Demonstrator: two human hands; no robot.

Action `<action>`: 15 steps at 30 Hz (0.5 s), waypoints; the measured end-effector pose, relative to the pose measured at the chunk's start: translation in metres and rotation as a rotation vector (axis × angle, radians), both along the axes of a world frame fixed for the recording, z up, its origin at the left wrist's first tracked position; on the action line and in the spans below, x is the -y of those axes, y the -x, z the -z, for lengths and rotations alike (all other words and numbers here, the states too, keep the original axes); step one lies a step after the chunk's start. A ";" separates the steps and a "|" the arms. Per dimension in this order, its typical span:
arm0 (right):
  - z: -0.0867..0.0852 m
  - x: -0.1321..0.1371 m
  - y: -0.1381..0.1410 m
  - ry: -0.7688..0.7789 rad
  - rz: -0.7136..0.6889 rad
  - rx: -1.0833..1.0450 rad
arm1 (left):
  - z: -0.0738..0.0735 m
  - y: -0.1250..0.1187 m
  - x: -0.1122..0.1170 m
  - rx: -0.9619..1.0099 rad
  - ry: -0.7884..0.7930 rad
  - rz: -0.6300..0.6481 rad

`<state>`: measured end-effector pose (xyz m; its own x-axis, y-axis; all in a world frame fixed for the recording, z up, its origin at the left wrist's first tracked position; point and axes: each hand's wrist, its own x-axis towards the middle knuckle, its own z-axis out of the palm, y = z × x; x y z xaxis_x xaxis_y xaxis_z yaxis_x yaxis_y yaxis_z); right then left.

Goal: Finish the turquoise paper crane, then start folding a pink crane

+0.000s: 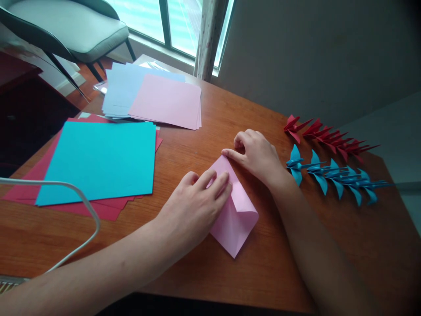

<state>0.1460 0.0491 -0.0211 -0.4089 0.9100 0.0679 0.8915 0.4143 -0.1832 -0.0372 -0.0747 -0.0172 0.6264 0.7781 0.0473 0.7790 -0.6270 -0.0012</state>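
Observation:
A pink sheet of paper (235, 228) lies partly folded on the wooden table, one corner towards me and its right-hand flap curling up. My left hand (200, 204) holds it down from above, with bent fingers pressed on the folded part; some of the sheet is hidden under this hand. At the far corner of the sheet is my right hand (258, 153). Its thumb is stretched out and the tip touches that corner, while the other fingers curl above the table, apart from the thumb.
Blue sheets (105, 160) lie over red sheets (108, 210) at left. Behind are pink sheets (167, 101) over pale blue ones (123, 85). Rows of red paper cranes (329, 137) and blue paper cranes (335, 173) line the right. A white cable (88, 206) crosses the left side.

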 end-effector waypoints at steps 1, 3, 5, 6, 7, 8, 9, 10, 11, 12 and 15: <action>0.000 -0.005 0.004 -0.002 0.016 0.005 | 0.000 0.000 0.000 0.002 0.002 0.001; 0.000 -0.011 0.009 0.003 0.071 0.012 | 0.001 0.001 -0.001 0.008 0.006 0.000; 0.002 -0.012 0.010 -0.003 0.120 0.003 | 0.001 0.001 -0.001 0.018 0.013 0.002; 0.003 -0.010 0.010 -0.016 0.135 -0.013 | 0.002 0.001 -0.001 0.024 0.015 0.003; 0.004 -0.007 0.008 -0.026 0.139 -0.042 | 0.002 0.001 -0.001 0.029 0.017 0.000; 0.005 -0.003 0.006 -0.033 0.134 -0.088 | 0.002 0.001 -0.001 0.036 0.015 -0.006; 0.006 0.003 0.003 -0.020 0.119 -0.150 | 0.003 0.001 -0.001 0.045 0.011 -0.014; 0.006 0.009 -0.001 0.029 0.091 -0.233 | 0.003 0.001 -0.001 0.056 0.003 -0.026; 0.004 0.016 -0.006 0.077 0.078 -0.328 | 0.003 0.001 -0.002 0.069 -0.005 -0.039; 0.002 0.025 -0.012 0.135 0.072 -0.402 | 0.003 0.002 -0.003 0.082 -0.014 -0.056; -0.008 0.051 -0.031 0.259 0.118 -0.541 | 0.002 0.005 -0.007 0.116 -0.043 -0.133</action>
